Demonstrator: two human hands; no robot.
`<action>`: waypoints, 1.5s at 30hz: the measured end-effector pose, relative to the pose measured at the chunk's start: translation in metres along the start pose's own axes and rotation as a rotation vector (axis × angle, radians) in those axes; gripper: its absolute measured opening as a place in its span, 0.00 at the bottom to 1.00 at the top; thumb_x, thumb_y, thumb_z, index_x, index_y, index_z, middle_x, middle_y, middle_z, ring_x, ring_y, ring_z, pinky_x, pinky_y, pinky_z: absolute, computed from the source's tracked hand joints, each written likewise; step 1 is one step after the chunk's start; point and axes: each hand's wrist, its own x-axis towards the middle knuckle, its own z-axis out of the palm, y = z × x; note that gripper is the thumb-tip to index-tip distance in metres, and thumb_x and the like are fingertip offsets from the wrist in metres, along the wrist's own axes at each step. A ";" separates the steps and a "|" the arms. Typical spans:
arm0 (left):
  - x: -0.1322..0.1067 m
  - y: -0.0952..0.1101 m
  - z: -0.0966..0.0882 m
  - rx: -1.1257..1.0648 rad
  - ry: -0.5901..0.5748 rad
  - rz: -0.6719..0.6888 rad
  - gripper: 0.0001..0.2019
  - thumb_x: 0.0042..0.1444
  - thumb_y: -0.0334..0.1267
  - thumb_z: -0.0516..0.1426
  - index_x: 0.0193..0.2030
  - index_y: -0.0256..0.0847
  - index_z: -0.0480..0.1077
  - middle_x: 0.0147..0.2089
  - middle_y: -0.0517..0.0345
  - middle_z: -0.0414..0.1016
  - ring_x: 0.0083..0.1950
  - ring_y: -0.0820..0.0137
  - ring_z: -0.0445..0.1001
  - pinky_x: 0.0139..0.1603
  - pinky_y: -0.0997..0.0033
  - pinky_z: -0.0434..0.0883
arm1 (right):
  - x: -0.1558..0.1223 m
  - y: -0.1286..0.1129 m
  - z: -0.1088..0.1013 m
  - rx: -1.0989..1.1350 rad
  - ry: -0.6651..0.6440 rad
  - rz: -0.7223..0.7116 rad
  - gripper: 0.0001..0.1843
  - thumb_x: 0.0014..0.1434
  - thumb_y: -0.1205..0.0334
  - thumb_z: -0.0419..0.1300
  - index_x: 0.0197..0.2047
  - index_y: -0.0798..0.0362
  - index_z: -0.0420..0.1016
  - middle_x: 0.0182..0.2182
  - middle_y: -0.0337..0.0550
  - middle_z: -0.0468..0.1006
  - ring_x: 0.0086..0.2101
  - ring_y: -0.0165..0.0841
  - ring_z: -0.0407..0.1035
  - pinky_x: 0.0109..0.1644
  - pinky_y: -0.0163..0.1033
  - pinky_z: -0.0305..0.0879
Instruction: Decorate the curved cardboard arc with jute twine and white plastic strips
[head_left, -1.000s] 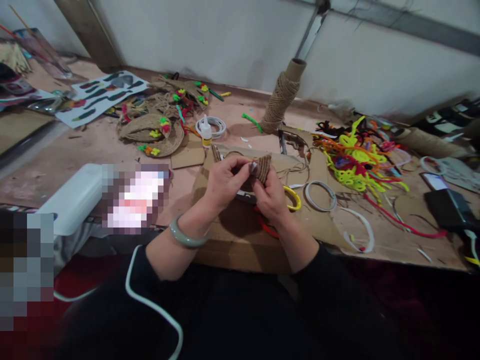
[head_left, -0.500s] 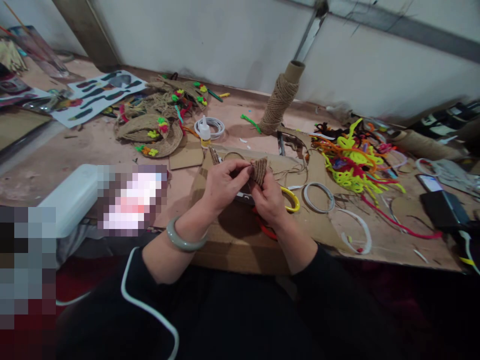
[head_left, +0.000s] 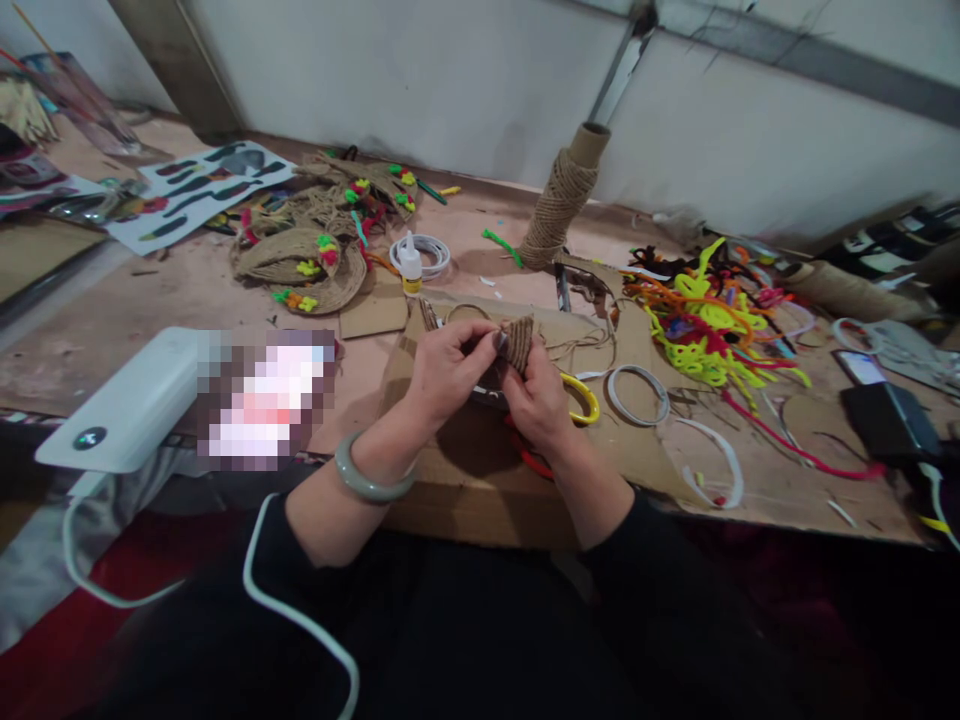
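Between my hands is a small pointed piece covered in rows of brown jute twine [head_left: 518, 340]. My right hand [head_left: 536, 400] is closed on its lower right side, thumb in front. My left hand [head_left: 454, 370] pinches at its left edge; whether a strand lies between those fingertips I cannot make out. Below the hands, scissors show one yellow handle loop [head_left: 583, 398] and a red-orange part [head_left: 534, 458], partly covered by my right hand. A cardboard sheet [head_left: 630, 450] lies underneath. Beyond my left hand stands a small glue bottle [head_left: 410, 265] with a white nozzle.
A twine cone [head_left: 562, 200] stands at the back. Bright pipe cleaners [head_left: 709, 320] are heaped at right, near a white ring [head_left: 637, 395]. Twine-covered pieces with coloured blossoms [head_left: 300, 260] lie at left. A white power bank [head_left: 135, 400] with a cable sits on the left table edge.
My left fingertips have shifted very slightly at the edge of the twine piece. Both hands otherwise keep their place and hold. The power bank's near end is now unblurred.
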 end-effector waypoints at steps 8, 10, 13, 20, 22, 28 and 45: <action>0.000 -0.002 0.001 -0.052 -0.023 -0.026 0.06 0.55 0.37 0.58 0.34 0.40 0.76 0.32 0.57 0.80 0.32 0.72 0.76 0.34 0.73 0.72 | 0.001 0.001 0.002 0.033 0.004 -0.033 0.18 0.56 0.65 0.51 0.51 0.52 0.64 0.44 0.51 0.75 0.51 0.43 0.68 0.56 0.52 0.65; 0.000 -0.001 0.001 -0.038 -0.014 -0.026 0.06 0.54 0.36 0.58 0.33 0.40 0.76 0.31 0.57 0.80 0.32 0.72 0.76 0.34 0.73 0.71 | 0.001 0.002 0.002 0.025 0.005 -0.035 0.19 0.56 0.65 0.51 0.51 0.52 0.64 0.44 0.52 0.75 0.50 0.43 0.69 0.55 0.52 0.66; 0.000 0.001 0.001 -0.022 -0.006 -0.022 0.06 0.54 0.36 0.57 0.32 0.39 0.76 0.29 0.57 0.79 0.30 0.73 0.75 0.32 0.74 0.71 | 0.001 0.003 0.002 0.007 0.005 -0.052 0.19 0.56 0.64 0.51 0.52 0.52 0.64 0.44 0.52 0.76 0.49 0.43 0.69 0.54 0.51 0.66; -0.002 -0.003 0.000 -0.011 0.007 -0.052 0.06 0.54 0.38 0.58 0.33 0.39 0.76 0.28 0.58 0.78 0.29 0.73 0.74 0.31 0.74 0.70 | 0.000 0.001 0.003 0.001 -0.018 -0.036 0.20 0.56 0.64 0.50 0.52 0.54 0.64 0.41 0.53 0.77 0.41 0.41 0.73 0.46 0.47 0.71; -0.003 -0.004 0.000 -0.025 0.003 -0.069 0.07 0.55 0.39 0.58 0.34 0.39 0.76 0.28 0.58 0.78 0.28 0.73 0.74 0.30 0.75 0.70 | 0.000 -0.001 0.003 0.014 -0.029 -0.048 0.20 0.56 0.63 0.50 0.53 0.55 0.64 0.39 0.51 0.77 0.39 0.40 0.73 0.45 0.45 0.71; -0.006 -0.006 0.002 -0.092 0.131 -0.088 0.11 0.55 0.43 0.59 0.41 0.40 0.76 0.27 0.61 0.77 0.27 0.74 0.75 0.31 0.75 0.73 | 0.006 -0.008 -0.010 0.103 0.320 -0.002 0.19 0.62 0.61 0.46 0.57 0.51 0.61 0.47 0.51 0.74 0.51 0.38 0.68 0.57 0.47 0.66; -0.007 0.003 0.002 0.025 0.145 0.106 0.05 0.55 0.37 0.59 0.35 0.39 0.76 0.31 0.58 0.79 0.29 0.73 0.75 0.32 0.75 0.72 | 0.003 -0.011 0.002 0.235 0.123 -0.004 0.15 0.62 0.61 0.50 0.52 0.51 0.64 0.45 0.47 0.76 0.49 0.36 0.70 0.56 0.46 0.68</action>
